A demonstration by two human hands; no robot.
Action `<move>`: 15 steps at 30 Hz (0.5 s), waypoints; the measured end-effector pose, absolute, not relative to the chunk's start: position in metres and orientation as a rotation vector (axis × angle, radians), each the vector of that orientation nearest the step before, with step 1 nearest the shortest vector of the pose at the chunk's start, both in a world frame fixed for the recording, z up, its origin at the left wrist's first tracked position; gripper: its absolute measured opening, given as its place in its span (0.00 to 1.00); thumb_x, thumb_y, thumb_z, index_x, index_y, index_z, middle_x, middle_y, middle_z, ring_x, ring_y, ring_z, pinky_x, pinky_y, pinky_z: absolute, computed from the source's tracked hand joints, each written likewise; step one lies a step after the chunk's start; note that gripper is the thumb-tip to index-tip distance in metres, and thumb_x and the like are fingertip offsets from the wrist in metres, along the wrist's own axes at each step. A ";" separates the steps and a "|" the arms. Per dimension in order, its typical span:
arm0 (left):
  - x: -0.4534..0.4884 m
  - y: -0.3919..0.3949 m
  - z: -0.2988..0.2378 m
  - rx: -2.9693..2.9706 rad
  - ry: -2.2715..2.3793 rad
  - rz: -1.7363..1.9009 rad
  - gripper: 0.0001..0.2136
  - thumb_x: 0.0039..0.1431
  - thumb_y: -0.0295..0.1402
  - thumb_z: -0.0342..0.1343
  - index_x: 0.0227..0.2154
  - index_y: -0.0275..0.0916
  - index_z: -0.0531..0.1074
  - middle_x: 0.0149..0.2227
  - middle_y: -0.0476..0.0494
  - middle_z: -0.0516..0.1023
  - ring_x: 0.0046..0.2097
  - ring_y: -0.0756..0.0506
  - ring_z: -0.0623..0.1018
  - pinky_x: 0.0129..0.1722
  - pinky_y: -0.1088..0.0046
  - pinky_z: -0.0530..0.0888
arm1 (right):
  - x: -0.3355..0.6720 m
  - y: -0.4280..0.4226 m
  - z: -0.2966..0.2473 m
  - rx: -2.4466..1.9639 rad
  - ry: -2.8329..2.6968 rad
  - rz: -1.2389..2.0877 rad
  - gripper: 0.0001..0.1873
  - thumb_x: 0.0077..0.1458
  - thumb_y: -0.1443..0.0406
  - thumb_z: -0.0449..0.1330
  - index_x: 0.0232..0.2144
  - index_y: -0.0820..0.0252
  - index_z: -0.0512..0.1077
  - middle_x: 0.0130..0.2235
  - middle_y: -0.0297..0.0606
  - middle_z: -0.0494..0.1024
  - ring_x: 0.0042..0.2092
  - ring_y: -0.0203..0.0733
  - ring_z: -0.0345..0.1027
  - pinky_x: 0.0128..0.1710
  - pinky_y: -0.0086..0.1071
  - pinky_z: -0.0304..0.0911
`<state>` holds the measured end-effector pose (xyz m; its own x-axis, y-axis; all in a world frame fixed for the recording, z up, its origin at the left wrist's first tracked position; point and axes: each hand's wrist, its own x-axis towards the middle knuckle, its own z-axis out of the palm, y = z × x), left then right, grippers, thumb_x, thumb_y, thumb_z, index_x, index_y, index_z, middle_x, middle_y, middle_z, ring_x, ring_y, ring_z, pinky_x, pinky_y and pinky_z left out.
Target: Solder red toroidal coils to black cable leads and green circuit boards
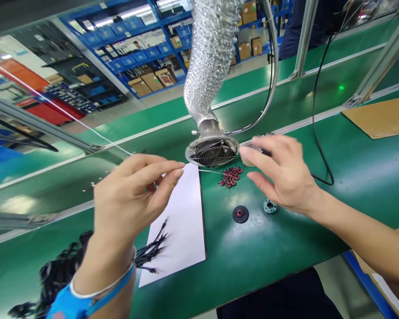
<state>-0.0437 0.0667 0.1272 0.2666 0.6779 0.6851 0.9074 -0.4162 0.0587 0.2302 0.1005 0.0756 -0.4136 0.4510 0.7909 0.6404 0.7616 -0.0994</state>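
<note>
My left hand (138, 190) is raised over the white sheet (182, 230), its thumb and fingers pinched on a thin solder wire (206, 171) that points toward the fan intake. My right hand (281, 173) hovers right of the intake, fingers loosely curled round a slim tool (252, 144) whose shape is blurred. Below them lies a pile of small red and black coils (231, 176). A black disc holding a red coil (240, 214) and a teal ring (270, 206) sit on the green bench (286, 248).
A silver flexible duct (211, 57) ends in a round grilled fan intake (213, 153). Black wire bundles (149, 250) lie on the sheet's left edge. A black cable (319, 146) loops on the right. Cardboard (379, 117) lies far right. Blue shelves stand behind.
</note>
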 end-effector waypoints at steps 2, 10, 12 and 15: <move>-0.049 0.062 0.121 -2.176 -1.491 -0.961 0.03 0.58 0.33 0.61 0.35 0.46 0.79 0.35 0.48 0.79 0.30 0.48 0.76 0.29 0.71 0.71 | 0.227 0.102 0.065 -0.785 -2.208 -0.044 0.15 0.66 0.63 0.51 0.50 0.60 0.71 0.45 0.41 0.78 0.46 0.44 0.73 0.46 0.39 0.71; -0.052 0.049 0.094 -2.171 -1.641 -0.767 0.05 0.61 0.33 0.57 0.39 0.44 0.76 0.37 0.47 0.80 0.26 0.51 0.74 0.27 0.74 0.72 | 0.247 0.084 0.043 -0.731 -2.219 0.413 0.09 0.64 0.69 0.53 0.39 0.64 0.74 0.33 0.38 0.78 0.34 0.35 0.72 0.34 0.27 0.67; -0.028 0.042 0.082 -2.437 -1.633 -0.763 0.11 0.62 0.34 0.55 0.47 0.42 0.72 0.41 0.45 0.80 0.27 0.51 0.76 0.27 0.75 0.73 | 0.246 0.080 0.045 -0.711 -2.176 0.484 0.09 0.63 0.71 0.54 0.39 0.63 0.74 0.33 0.37 0.78 0.34 0.33 0.71 0.34 0.26 0.67; 0.017 0.033 0.060 -2.779 -1.563 -0.924 0.15 0.64 0.35 0.53 0.53 0.39 0.67 0.43 0.43 0.81 0.29 0.51 0.78 0.29 0.77 0.75 | 0.240 0.076 0.047 -0.680 -2.112 0.575 0.09 0.61 0.72 0.55 0.40 0.60 0.74 0.35 0.35 0.79 0.35 0.32 0.72 0.35 0.25 0.68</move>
<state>0.0167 0.0328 0.0595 0.4064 0.8314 0.3790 0.7330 -0.5443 0.4080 0.2401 0.0757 0.0471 -0.5145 0.6421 0.5684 0.2651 0.7494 -0.6067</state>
